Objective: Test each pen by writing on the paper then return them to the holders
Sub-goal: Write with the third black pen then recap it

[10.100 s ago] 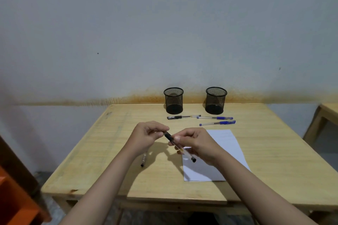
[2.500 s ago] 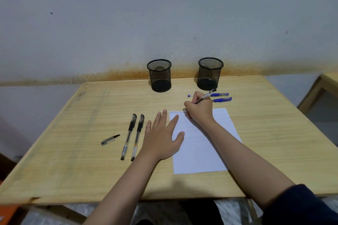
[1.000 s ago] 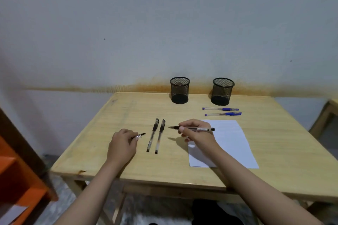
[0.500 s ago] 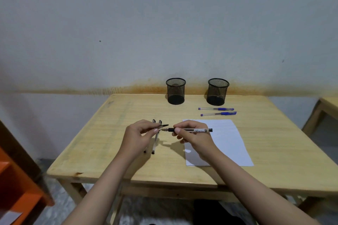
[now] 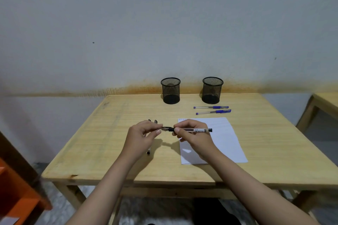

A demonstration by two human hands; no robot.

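The right hand (image 5: 192, 136) is pinching a black pen (image 5: 193, 130) level above the table (image 5: 274, 151), while the left hand (image 5: 141, 137) is gripping its cap (image 5: 165, 128) at the tip. Under the left hand two more pens (image 5: 148, 151) are lying; the paper (image 5: 230, 142) is sitting beneath the right hand, with blue pens (image 5: 212, 109) and two holders (image 5: 171, 90) beyond.

2 black mesh holders (image 5: 170, 90) (image 5: 212, 90), 1 paper sheet (image 5: 223, 139). Pens: 2 blue (image 5: 211, 107) (image 5: 213, 112), 3 black – 1 held (image 5: 192, 130), 2 on table (image 5: 148, 151) (image 5: 155, 121).

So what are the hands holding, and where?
Right hand pinches the clear black-ink pen near its tip; left hand holds its black cap.
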